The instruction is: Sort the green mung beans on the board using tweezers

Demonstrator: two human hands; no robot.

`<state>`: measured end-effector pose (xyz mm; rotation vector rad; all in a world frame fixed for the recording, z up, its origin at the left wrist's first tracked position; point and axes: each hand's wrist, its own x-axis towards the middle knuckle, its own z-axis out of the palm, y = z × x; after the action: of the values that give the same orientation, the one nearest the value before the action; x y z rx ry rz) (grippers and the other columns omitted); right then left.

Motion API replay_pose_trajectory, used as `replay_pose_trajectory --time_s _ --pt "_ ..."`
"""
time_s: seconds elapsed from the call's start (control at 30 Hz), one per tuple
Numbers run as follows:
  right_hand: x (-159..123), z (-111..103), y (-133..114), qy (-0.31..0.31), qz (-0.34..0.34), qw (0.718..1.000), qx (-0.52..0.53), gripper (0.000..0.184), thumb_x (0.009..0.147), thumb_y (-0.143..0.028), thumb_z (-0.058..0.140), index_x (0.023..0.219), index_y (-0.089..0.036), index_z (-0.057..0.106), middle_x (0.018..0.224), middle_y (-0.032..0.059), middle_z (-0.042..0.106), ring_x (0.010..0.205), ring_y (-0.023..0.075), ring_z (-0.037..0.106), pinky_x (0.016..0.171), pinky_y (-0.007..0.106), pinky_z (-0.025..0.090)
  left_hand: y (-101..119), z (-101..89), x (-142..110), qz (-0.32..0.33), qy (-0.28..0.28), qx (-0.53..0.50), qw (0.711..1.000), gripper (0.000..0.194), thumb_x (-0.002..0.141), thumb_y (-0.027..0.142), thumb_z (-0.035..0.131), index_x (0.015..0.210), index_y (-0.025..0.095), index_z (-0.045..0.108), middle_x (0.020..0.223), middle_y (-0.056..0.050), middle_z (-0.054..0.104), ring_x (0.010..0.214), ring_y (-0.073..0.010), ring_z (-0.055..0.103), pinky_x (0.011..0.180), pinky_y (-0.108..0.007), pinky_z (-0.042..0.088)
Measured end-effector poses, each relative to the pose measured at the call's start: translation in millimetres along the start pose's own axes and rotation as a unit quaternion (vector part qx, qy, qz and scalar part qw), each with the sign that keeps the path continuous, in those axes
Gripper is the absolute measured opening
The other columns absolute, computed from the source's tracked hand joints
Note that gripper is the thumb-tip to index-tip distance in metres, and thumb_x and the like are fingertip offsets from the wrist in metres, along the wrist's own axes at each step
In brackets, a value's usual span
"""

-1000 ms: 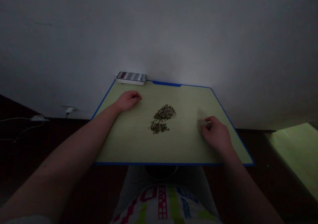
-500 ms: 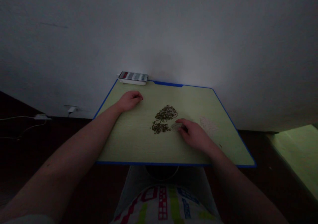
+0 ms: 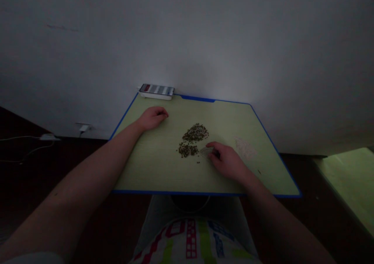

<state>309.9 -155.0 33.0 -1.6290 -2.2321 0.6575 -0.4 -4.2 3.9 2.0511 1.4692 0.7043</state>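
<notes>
Furthest left, a plug (image 3: pixel 84 128) sits in the wall, outside the left forearm. The left hand (image 3: pixel 153 118) lies on the board (image 3: pixel 163 178), fingers loosely curled, probably just resting its weight there; whether they enclose anything I cannot tell. Just beyond it, a phone (image 3: pixel 157 89) lies on a white box (image 3: pixel 156 96), perhaps to keep it off the work area. Between the hands are two adjoining heaps, the farther (image 3: pixel 195 132) mixed dark and pale, the nearer (image 3: pixel 187 150) mostly dark. The right hand (image 3: pixel 226 160) pinches a clear tool (image 3: pixel 206 151), its free end beside the nearer heap, seemingly held low so its edge can meet the grains. Beyond the right wrist lie pale grains (image 3: pixel 245 148), apparently kept separate.
</notes>
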Motion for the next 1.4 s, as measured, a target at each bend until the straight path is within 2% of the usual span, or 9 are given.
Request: replay_pose_trajectory --time_s 0.13,0.4,0.73,1.0,1.17,1.4 --pt "2.8 -0.9 5.2 0.001 0.009 1.0 -0.003 0.032 0.086 -0.018 0.051 0.116 -0.016 0.06 0.069 0.0026 0.063 0.061 0.0158 0.054 0.058 0.027 0.035 -0.7 0.2 0.5 0.006 0.002 0.01 1.0 0.029 0.073 0.033 0.049 0.086 0.015 0.068 0.08 -0.005 0.066 0.078 -0.0182 0.056 0.076 -0.032 0.046" --pt "9.4 -2.4 8.2 -0.021 -0.042 0.999 0.009 0.029 0.086 -0.017 0.051 0.114 -0.017 0.061 0.073 0.0025 0.064 0.064 0.0154 0.056 0.061 0.027 0.037 0.2 0.2 0.7 0.003 0.001 0.008 1.0 0.027 0.073 0.031 0.049 0.085 0.015 0.068 0.077 -0.003 0.065 0.074 -0.0165 0.055 0.074 -0.03 0.045" --pt "14.9 -5.5 3.3 -0.054 -0.049 0.997 0.004 0.031 0.086 -0.016 0.052 0.115 -0.017 0.061 0.075 0.0033 0.065 0.065 0.0157 0.056 0.062 0.027 0.038 0.8 0.2 0.3 0.015 0.009 0.002 1.0 0.026 0.073 0.03 0.05 0.083 0.015 0.067 0.074 -0.003 0.063 0.074 -0.0161 0.055 0.072 -0.029 0.044" --pt "11.5 -4.1 7.6 -0.079 -0.085 0.993 0.014 0.032 0.085 -0.015 0.052 0.115 -0.019 0.061 0.084 0.004 0.069 0.072 0.0169 0.06 0.067 0.028 0.042 0.0 0.7 1.3 0.01 0.002 0.008 1.0 0.027 0.072 0.031 0.049 0.083 0.014 0.067 0.074 -0.003 0.062 0.072 -0.0163 0.054 0.071 -0.03 0.043" --pt "9.9 1.2 1.3 -0.088 -0.089 0.992 0.011 0.035 0.085 -0.015 0.052 0.119 -0.018 0.061 0.086 0.005 0.07 0.074 0.0173 0.061 0.07 0.028 0.043 1.2 0.1 1.1 0.004 0.003 0.008 1.0 0.028 0.072 0.033 0.049 0.083 0.015 0.066 0.073 -0.002 0.061 0.07 -0.0159 0.053 0.069 -0.029 0.042" --pt "18.8 -0.8 -16.3 -0.134 -0.156 0.979 0.008 0.035 0.083 -0.012 0.053 0.115 -0.02 0.065 0.104 0.0061 0.071 0.087 0.0184 0.063 0.077 0.028 0.044 -1.9 0.8 1.4 0.01 0.006 -0.004 1.0 0.025 0.071 0.032 0.049 0.081 0.016 0.065 0.07 -0.002 0.06 0.07 -0.0155 0.052 0.067 -0.028 0.041"
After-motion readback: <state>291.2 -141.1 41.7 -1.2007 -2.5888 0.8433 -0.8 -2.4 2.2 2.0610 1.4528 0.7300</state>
